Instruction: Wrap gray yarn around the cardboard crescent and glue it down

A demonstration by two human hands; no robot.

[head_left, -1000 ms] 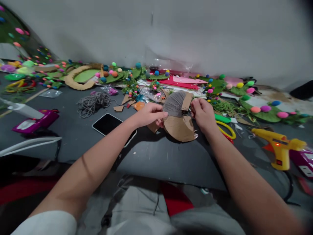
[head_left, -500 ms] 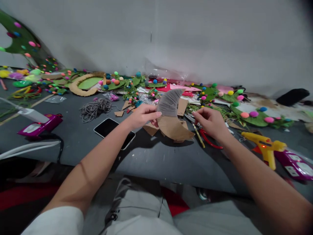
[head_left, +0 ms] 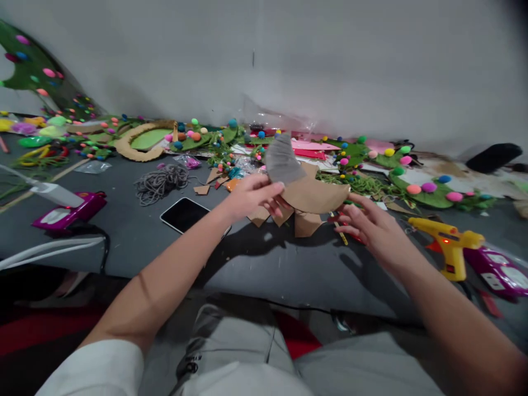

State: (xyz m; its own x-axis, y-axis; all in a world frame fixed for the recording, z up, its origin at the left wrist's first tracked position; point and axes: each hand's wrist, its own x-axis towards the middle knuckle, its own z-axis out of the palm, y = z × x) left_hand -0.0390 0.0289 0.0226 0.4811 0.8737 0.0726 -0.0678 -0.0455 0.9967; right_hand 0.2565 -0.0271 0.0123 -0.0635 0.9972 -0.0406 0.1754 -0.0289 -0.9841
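A crescent-shaped cardboard piece (head_left: 315,195) is held above the table, its upper half wrapped in grey yarn (head_left: 282,159). My left hand (head_left: 258,198) grips it near the middle of its outer edge, thumb on top. At the bare right tip is my right hand (head_left: 369,225), fingers loosely spread; whether they touch the cardboard I cannot tell. Cardboard scraps (head_left: 307,224) lie beneath the crescent. A yellow pencil-like stick (head_left: 341,234) rests by my right fingers, and red handles beside it are mostly hidden.
A phone (head_left: 184,214) lies near my left forearm, with a grey yarn bundle (head_left: 160,184) behind it. On the right, a yellow glue gun (head_left: 447,242) stands beside a purple power strip (head_left: 497,272). Another purple power strip (head_left: 70,212) is left. Green pom-pom decorations (head_left: 431,192) line the back.
The crescent has turned so its bare tip points right and higher. My right hand has gone from a pinch to spread fingers, now at that tip. My left hand keeps its grip.
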